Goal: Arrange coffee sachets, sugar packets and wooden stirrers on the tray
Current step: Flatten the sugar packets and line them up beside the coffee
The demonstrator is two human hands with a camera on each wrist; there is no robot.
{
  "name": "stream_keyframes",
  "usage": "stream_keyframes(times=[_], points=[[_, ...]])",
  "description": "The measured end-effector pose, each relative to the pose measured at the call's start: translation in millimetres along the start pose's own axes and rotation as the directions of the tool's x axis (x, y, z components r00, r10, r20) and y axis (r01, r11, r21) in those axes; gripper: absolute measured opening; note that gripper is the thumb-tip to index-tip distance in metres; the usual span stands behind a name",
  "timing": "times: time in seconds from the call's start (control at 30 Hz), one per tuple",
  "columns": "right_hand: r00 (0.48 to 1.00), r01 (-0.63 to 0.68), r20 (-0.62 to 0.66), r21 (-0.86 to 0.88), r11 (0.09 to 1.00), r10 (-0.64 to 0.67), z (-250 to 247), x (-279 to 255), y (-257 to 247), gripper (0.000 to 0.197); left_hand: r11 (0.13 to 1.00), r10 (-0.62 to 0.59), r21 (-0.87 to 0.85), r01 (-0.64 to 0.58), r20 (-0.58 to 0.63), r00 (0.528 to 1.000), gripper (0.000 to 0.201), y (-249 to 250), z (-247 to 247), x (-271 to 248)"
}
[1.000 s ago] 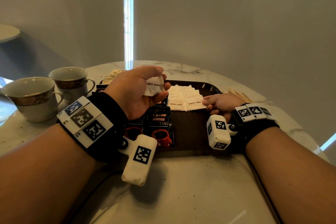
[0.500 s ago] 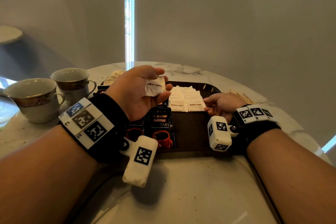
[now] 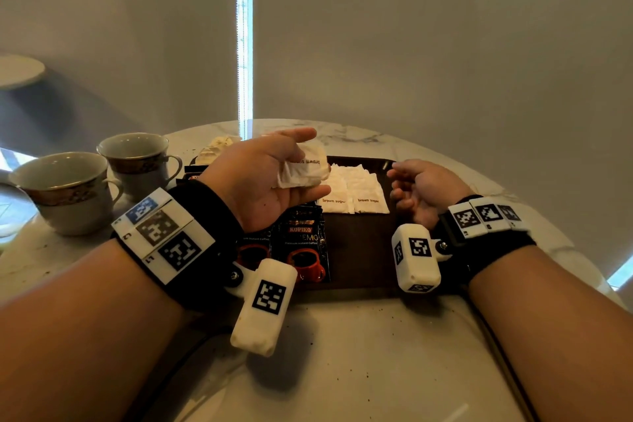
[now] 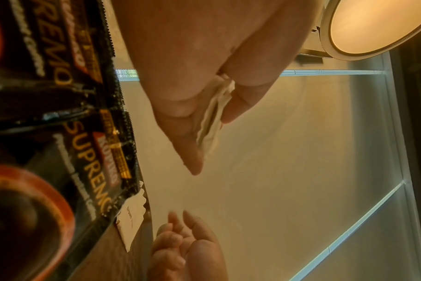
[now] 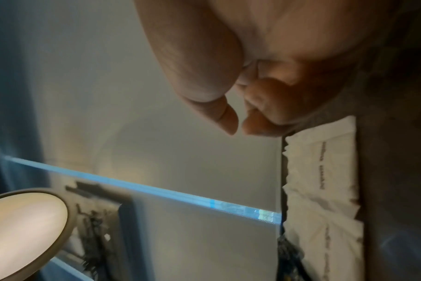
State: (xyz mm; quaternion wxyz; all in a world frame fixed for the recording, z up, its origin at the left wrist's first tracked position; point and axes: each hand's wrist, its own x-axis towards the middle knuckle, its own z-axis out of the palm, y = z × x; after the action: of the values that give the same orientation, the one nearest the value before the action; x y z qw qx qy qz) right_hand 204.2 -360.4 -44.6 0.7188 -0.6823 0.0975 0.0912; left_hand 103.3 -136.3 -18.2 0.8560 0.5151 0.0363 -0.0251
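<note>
Your left hand (image 3: pixel 270 178) is up over the tray (image 3: pixel 359 243), palm turned toward you, thumb and fingers pinching a small stack of sugar packets (image 3: pixel 303 169). The left wrist view shows several white edges squeezed together, prob so you can peel them off one at a time w/o going back to the pile. Your right hand (image 3: pixel 419 190) is empty, fingers loosely curled, hovering just right of the laid packets (image 3: pixel 356 190) at the tray's far middle; looks ready to take the next one from the left.

Those laid packets sit in overlapping rows, printed ends toward you, so the "brown sugar" labels read. Coffee sachets (image 3: pixel 303 243) already lie on the tray's left part, partly under your left wrist, fanned the same way. Wooden stirrers: only a faint bundle shows on the tabletop (image 3: pixel 342 370) beyond your right wrist, too hidden to be sure, so that step seems not yet done.

Two cups (image 3: pixel 102 181) stand off-tray at left, w/ more pale packets (image 3: pixel 215 151) behind your left hand on the tabletop.

Next, I'd guess: pass a packet right, extend the row, keep labels aligned.
</note>
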Motion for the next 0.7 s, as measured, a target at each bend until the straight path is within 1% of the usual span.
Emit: stream_keyframes(times=[0.07,0.13,0.27,0.33,0.37,0.43,0.53,0.6,0.63,0.7], points=[[0.997,0.06,0.051,0.057,0.997,-0.063,7,-9,-7,0.019,1.0,0.003,0.021,-0.003,0.013,1.0,0.036,0,-1,0],[0.982,0.104,0.151,0.088,0.991,-0.117,16,-24,-13,0.02,1.0,0.014,0.025,-0.014,0.014,1.0,0.033,1,0,-2],[0.908,0.181,0.37,0.068,0.981,-0.194,35,-54,-16,0.031,0.998,0.052,0.027,-0.052,-0.023,0.998,0.022,2,2,-3],[0.871,0.219,0.444,0.033,0.975,-0.21,43,-63,-13,0.032,0.996,0.07,0.051,-0.068,-0.033,0.997,0.016,1,3,-2],[0.862,0.234,0.46,0.014,0.972,-0.214,46,-65,-12,0.033,0.995,0.076,0.062,-0.074,-0.031,0.997,0.013,1,3,-2],[0.859,0.257,0.463,-0.023,0.966,-0.218,50,-68,-10,0.034,0.994,0.08,0.073,-0.077,-0.032,0.996,0.011,0,3,-2],[0.866,0.27,0.444,-0.029,0.962,-0.229,52,-69,-10,0.024,0.994,0.077,0.083,-0.074,-0.035,0.996,0.009,-1,2,-2],[0.873,0.258,0.427,0.007,0.966,-0.236,52,-70,-11,0.013,0.994,0.068,0.086,-0.065,-0.031,0.997,0.007,-1,3,-2],[0.875,0.25,0.418,0.037,0.968,-0.242,52,-69,-12,0.011,0.995,0.061,0.084,-0.058,-0.033,0.998,0.008,-1,4,-2],[0.876,0.234,0.405,0.118,0.965,-0.262,52,-69,-12,0.022,0.996,0.049,0.079,-0.045,-0.042,0.998,0.018,0,4,-2]])
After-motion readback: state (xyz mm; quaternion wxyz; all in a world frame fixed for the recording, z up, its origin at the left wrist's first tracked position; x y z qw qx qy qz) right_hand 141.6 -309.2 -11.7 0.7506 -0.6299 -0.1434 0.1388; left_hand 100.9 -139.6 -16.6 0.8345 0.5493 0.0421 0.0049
